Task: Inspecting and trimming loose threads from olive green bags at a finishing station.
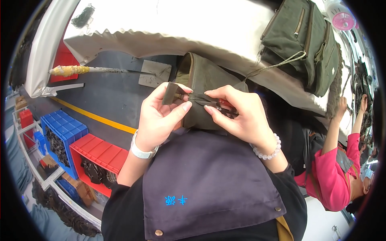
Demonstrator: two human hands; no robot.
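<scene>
An olive-green fabric bag point(213, 74) with a curved zipper point(191, 66) lies in front of me, between my body and the table. At the zipper's end my left hand point(155, 114) is closed, pinching the bag's edge and a dark olive fabric tab point(169, 93) that stands up from its fingers. Close beside it, my right hand point(249, 116) is closed round a small dark tool with red parts, which looks like thread snips point(226, 107). The tool points left toward the pinched edge. Fingers partly cover both the tool and the seam.
A white-covered table point(193, 20) runs across the far side, with more olive bags point(299, 44) and a loose cord point(277, 63) at its right. Blue point(66, 120) and red point(100, 150) crates hold dark pieces at left. A co-worker in a pink top point(335, 176) reaches over the table at right.
</scene>
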